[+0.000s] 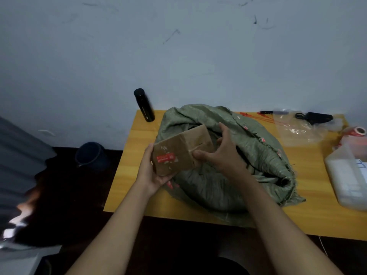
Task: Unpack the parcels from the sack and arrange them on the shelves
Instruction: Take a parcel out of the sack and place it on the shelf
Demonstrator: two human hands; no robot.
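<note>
A grey-green woven sack (228, 175) lies crumpled on the yellow wooden table (123, 175), its mouth open toward me. A brown cardboard parcel (178, 151) with a red label is held just above the sack's left side. My left hand (149, 171) grips its lower left corner from underneath. My right hand (220, 153) grips its right side, thumb on the near face and fingers over the top. The sack's inside is dark and its contents are hidden.
A black bottle (144, 105) stands at the table's far left corner. A clear plastic bag (297, 128), black scissors (313, 117), a red tape roll (355, 132) and a white plastic jug (349, 175) sit at the right. A dark bucket (91, 155) stands on the floor left.
</note>
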